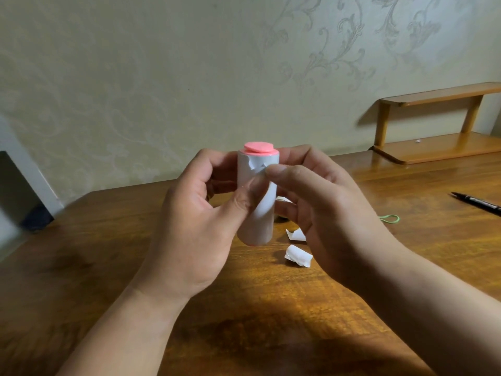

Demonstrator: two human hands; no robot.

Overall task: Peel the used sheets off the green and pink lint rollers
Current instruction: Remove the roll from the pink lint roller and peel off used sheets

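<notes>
Head view: your left hand [195, 213] grips the pink lint roller [264, 213] upright in mid-air above the wooden table [108, 240], thumb laid across the front and fingers wrapped behind. This likely braces the roll so it cannot turn while the paper is worked loose. The roller shows a pink cap on top and a white wrap, smooth except near the cap, where the used sheet [254, 165] is ripped into a ragged, lifted flap. Your right hand [320, 207] curls round the roller's upper part, thumb tip pressed on that flap, fingers behind, apparently hunting for an edge to pull. Below it, two curled white scraps [298, 256] lie on the table. Farther right sit a green elastic loop [390, 219], a black pen [477, 202] and a low wooden shelf [439, 147], all well apart from the work.
</notes>
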